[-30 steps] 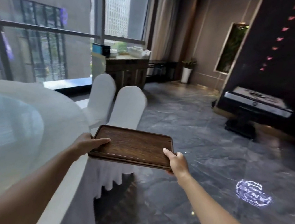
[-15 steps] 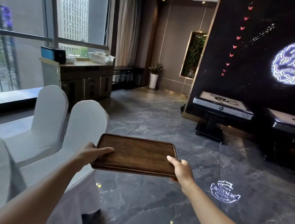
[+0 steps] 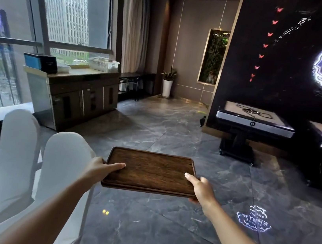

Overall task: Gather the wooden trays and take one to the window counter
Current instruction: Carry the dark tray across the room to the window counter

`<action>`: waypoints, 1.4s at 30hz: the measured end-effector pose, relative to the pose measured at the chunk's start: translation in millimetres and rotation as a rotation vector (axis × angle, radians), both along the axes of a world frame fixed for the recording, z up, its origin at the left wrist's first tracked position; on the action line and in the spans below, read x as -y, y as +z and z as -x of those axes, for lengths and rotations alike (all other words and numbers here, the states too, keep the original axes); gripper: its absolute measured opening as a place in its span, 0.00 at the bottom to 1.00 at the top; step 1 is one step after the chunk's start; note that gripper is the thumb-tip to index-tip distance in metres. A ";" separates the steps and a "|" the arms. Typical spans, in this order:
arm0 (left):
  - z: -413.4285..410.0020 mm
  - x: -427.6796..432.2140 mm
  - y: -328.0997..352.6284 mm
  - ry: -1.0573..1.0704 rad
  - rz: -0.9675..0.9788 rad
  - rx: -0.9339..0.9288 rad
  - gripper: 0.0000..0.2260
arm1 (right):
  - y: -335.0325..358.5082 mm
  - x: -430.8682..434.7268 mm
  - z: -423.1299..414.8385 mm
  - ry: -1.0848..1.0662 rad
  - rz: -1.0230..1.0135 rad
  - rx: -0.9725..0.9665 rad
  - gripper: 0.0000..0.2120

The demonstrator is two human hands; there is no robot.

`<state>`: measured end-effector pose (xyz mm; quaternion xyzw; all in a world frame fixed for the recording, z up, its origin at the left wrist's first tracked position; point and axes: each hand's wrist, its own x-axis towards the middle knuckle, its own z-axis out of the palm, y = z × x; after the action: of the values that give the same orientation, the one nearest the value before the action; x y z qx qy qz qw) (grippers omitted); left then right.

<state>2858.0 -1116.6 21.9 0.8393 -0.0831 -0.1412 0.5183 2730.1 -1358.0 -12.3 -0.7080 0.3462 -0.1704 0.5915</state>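
Tray (image 3: 150, 170) out front, level, gripped at both short ends: left hand (image 3: 97, 169) thumb lying flat on top with the fingers tucked under and hidden, right hand (image 3: 200, 189) doing the same on the other edge. Both hands are closed on the wood, nothing loose.

Big swing of the view in the last second! The round white table that filled the left side a second ago is gone, and only two chairs (image 3: 61, 161) in white covers sit left of the left thumb. The counter (image 3: 75, 80) by the window has grown larger and now stands well beyond the fingertips, up and left. That reads as the carry under way, heading for the counter, with open floor (image 3: 175, 134) between.

Materials: the tray is dark brown wood, long grain, rounded corners, shallow raised rim. The floor is glossy grey marble-look tile, veined, catching light spots. The counter looks like dark wood cabinets under a pale top, holding a white basket (image 3: 103, 64) and a blue-black box (image 3: 40, 62).
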 end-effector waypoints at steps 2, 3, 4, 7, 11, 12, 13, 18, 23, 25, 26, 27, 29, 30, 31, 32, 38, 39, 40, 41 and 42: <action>-37.5 28.3 -10.3 0.033 -0.037 0.000 0.19 | -8.3 29.9 -39.4 0.023 0.003 -0.009 0.15; -56.5 43.4 -14.3 0.051 -0.053 0.001 0.19 | -11.7 46.2 -60.4 0.036 0.012 -0.010 0.15; -74.9 58.6 -17.2 0.068 -0.064 0.002 0.19 | -13.2 62.5 -81.4 0.048 0.021 -0.006 0.14; -129.1 103.6 -19.3 0.131 -0.042 -0.011 0.19 | -6.7 113.6 -147.7 0.098 0.026 0.007 0.14; -203.7 149.9 -9.8 0.202 -0.015 -0.029 0.19 | 11.1 169.9 -241.0 0.184 0.054 0.011 0.14; -223.8 158.4 -7.9 0.217 -0.011 -0.033 0.18 | 13.1 181.3 -264.9 0.200 0.059 0.015 0.14; -243.7 166.1 -7.0 0.231 -0.008 -0.037 0.18 | 13.5 191.6 -288.2 0.215 0.062 0.013 0.13; -340.8 196.2 -17.6 0.285 -0.023 -0.049 0.17 | -9.5 226.8 -400.3 0.291 0.060 -0.024 0.14; -464.2 221.6 -36.8 0.323 -0.051 -0.031 0.18 | -26.6 253.3 -536.7 0.342 0.070 -0.018 0.14; -522.3 229.7 -34.8 0.343 -0.046 -0.015 0.19 | -24.6 261.4 -600.4 0.347 0.075 -0.003 0.13; -552.3 233.6 -31.6 0.352 -0.040 -0.012 0.19 | -21.2 265.2 -633.6 0.354 0.070 0.007 0.13; -582.8 237.2 -27.6 0.359 -0.031 -0.012 0.19 | -17.3 269.5 -667.7 0.362 0.072 0.012 0.13; -641.9 243.7 -18.7 0.371 -0.020 -0.008 0.19 | -8.1 277.3 -733.7 0.372 0.095 0.000 0.15; -670.2 247.5 -14.1 0.378 -0.013 -0.005 0.19 | -3.9 281.8 -764.5 0.376 0.102 -0.001 0.15; -698.0 251.7 -10.3 0.384 -0.007 -0.001 0.19 | -1.1 287.2 -794.6 0.382 0.102 0.007 0.15; -723.7 256.1 -7.3 0.390 -0.008 0.002 0.19 | 0.7 292.0 -822.7 0.385 0.101 0.011 0.15; -860.3 285.4 -22.9 0.428 -0.024 -0.028 0.18 | -12.5 323.6 -968.2 0.441 0.095 -0.032 0.15; -885.0 289.9 -29.2 0.437 -0.020 -0.038 0.18 | -17.6 329.2 -994.3 0.453 0.084 -0.037 0.15; -902.8 293.1 -33.1 0.439 -0.030 -0.052 0.18 | -20.7 332.6 -1014.4 0.459 0.086 -0.040 0.15; -923.8 298.0 -37.3 0.444 -0.042 -0.064 0.18 | -24.9 337.5 -1038.8 0.467 0.090 -0.048 0.15; -953.2 305.4 -43.2 0.460 -0.044 -0.064 0.18 | -30.3 344.7 -1071.8 0.479 0.096 -0.050 0.15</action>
<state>3811.2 -1422.0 -21.3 0.8424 0.1298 -0.0476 0.5208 3801.9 -1702.8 -42.6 -0.8013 0.1745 -0.0240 0.5718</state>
